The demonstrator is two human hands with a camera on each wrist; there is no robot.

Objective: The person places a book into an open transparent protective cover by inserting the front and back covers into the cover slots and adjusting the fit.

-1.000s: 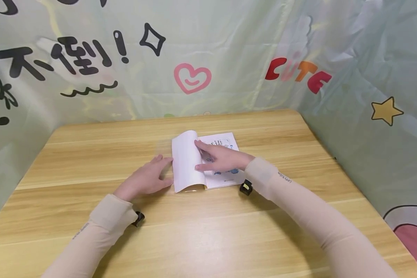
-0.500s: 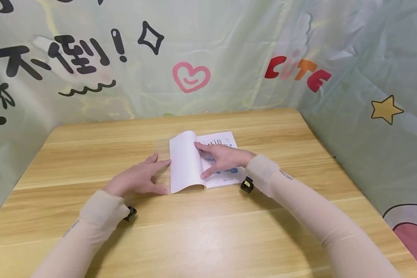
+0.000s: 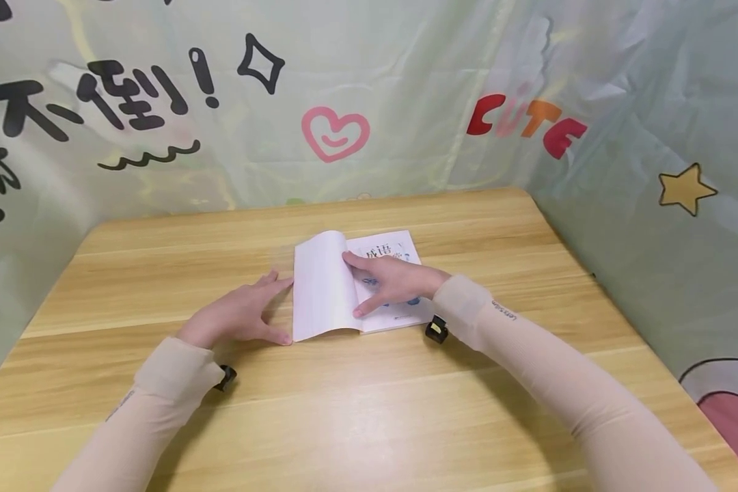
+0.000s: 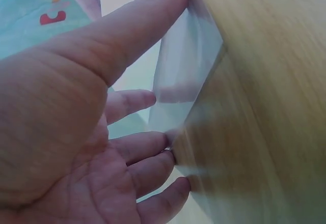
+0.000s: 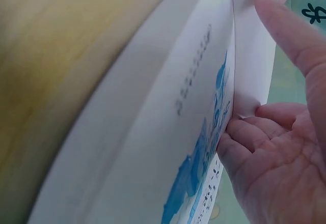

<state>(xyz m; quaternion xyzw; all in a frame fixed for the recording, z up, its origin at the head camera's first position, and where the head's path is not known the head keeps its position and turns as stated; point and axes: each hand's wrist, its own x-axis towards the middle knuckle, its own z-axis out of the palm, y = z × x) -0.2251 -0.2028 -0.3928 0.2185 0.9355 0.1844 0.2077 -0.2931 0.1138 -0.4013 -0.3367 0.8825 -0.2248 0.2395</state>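
Note:
A thin book [image 3: 402, 316] lies on the table with its cover [image 3: 321, 290] folded over to the left, blank white inner side up and bulging near the spine. Chinese characters and blue drawings mark the exposed title page [image 5: 142, 132]. My left hand [image 3: 236, 316] is at the cover's left edge, fingers spread, thumb at the near corner. In the left wrist view its fingertips [image 4: 147, 145] meet the cover's glossy rim [image 4: 186, 56]. My right hand [image 3: 396, 280] lies over the title page, with outstretched thumb and forefinger touching along the fold.
The wooden table [image 3: 369, 410] extends around the book on all sides. A printed curtain [image 3: 406, 89] with lettering, a heart and a star hangs behind it and along both sides. A small black device [image 3: 436, 329] sits on each wrist.
The cover's free edge has shifted left and spread flatter. My left hand has moved left with it, its thumb now at the near corner. My right thumb has slid slightly nearer me.

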